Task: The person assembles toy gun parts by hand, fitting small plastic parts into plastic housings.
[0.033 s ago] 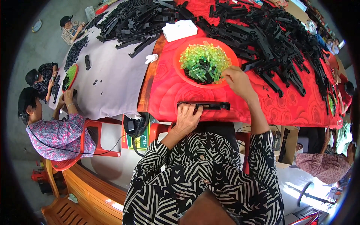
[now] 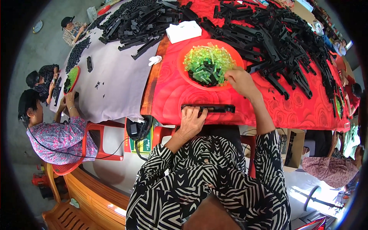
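My left hand (image 2: 192, 122) is closed on the left part of a long black plastic housing (image 2: 218, 109), which lies crosswise at the near edge of the red-covered table. Its thumb and fingers press on the housing's near side. Beyond it stands an orange-red plate (image 2: 183, 72) heaped with small clear yellow-green vials (image 2: 209, 55) and, toward its near side, small black pieces (image 2: 199, 77). Over the plate's right rim reaches my right hand (image 2: 242, 82), fingers bent together at the vials. Whatever those fingertips pinch is too small to make out.
Large piles of black housings (image 2: 268, 42) cover the table's far and right parts. Behind the plate sits a white box (image 2: 184, 31), with a crumpled tissue (image 2: 155, 60) to the left. A co-worker in a patterned top (image 2: 61, 134) sits at the grey-covered table (image 2: 119, 73).
My right hand has shifted very slightly left over the plate's rim. The left hand and the black housing stay where they were.
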`<state>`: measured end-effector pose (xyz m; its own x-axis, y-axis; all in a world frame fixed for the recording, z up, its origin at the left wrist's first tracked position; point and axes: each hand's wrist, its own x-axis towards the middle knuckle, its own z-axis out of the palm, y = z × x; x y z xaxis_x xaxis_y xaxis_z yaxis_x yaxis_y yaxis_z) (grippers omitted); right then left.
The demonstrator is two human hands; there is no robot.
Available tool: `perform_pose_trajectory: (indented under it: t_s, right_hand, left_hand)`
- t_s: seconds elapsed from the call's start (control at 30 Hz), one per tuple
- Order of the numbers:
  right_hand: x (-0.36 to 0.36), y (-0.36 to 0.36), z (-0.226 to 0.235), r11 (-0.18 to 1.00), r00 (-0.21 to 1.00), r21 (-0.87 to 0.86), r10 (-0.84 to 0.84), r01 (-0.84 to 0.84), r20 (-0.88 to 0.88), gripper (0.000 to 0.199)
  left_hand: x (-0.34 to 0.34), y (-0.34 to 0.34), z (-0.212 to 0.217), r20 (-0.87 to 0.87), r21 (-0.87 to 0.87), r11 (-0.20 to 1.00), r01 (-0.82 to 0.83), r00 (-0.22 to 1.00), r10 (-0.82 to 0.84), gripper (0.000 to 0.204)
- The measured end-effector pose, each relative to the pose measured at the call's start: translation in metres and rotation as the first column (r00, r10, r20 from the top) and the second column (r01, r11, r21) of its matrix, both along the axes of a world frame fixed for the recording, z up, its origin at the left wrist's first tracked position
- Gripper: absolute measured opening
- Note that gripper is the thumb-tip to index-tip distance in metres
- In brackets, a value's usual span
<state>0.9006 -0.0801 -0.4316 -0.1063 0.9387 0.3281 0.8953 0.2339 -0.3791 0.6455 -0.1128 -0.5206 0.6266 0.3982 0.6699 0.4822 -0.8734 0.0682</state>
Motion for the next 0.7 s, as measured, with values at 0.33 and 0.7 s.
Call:
perform_pose_trajectory:
  t_s: [0.33, 0.7]
  right_hand:
    - [-0.001, 0.061, -0.007, 0.96, 0.927, -0.238, 0.22, -0.149, 0.305, 0.007]
    - [-0.005, 0.065, 0.002, 0.958, 0.892, -0.189, 0.273, -0.217, 0.361, 0.005]
  left_hand:
    - [-0.004, 0.012, 0.007, 0.11, -0.036, 0.998, 0.05, 0.993, -0.046, 0.034]
    - [-0.02, 0.024, 0.005, 0.099, 0.017, 0.992, 0.127, 0.987, -0.128, 0.031]
